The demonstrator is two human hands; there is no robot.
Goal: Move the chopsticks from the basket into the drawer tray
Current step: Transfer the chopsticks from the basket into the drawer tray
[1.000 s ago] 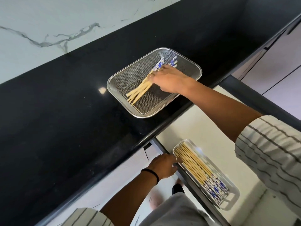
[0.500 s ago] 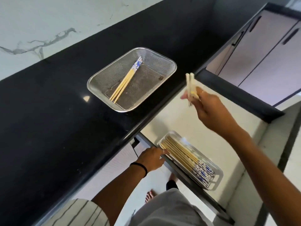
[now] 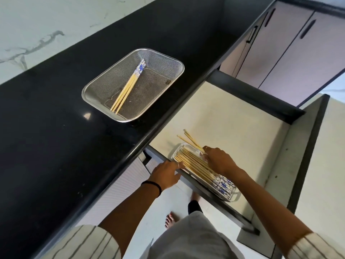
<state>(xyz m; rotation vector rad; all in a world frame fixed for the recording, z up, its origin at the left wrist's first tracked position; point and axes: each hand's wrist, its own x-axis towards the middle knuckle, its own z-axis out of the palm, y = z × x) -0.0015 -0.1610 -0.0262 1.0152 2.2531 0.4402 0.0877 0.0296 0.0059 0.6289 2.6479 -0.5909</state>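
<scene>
A metal mesh basket [image 3: 169,61] stands on the black counter with a few bamboo chopsticks [image 3: 127,90] with blue-patterned tops lying in it. Below, in the open drawer, a clear tray [image 3: 232,197] holds several chopsticks [image 3: 194,166] side by side. My right hand [image 3: 217,160] grips a pair of chopsticks [image 3: 190,140] over the tray's far end, their tips pointing up and left past the tray's rim. My left hand [image 3: 165,174] rests on the drawer's dark front edge, beside the tray.
The black counter [image 3: 56,128] runs along the left, with a marble wall behind. The pale drawer floor [image 3: 233,124] lies bare beyond the tray. Cabinet doors with dark handles [image 3: 306,28] stand at the upper right. My bare foot [image 3: 170,219] shows on the floor below.
My right hand took a pair of chopsticks out of the basket, carried them across the counter edge and brought them down over the drawer tray. My left hand stayed on the drawer front.
</scene>
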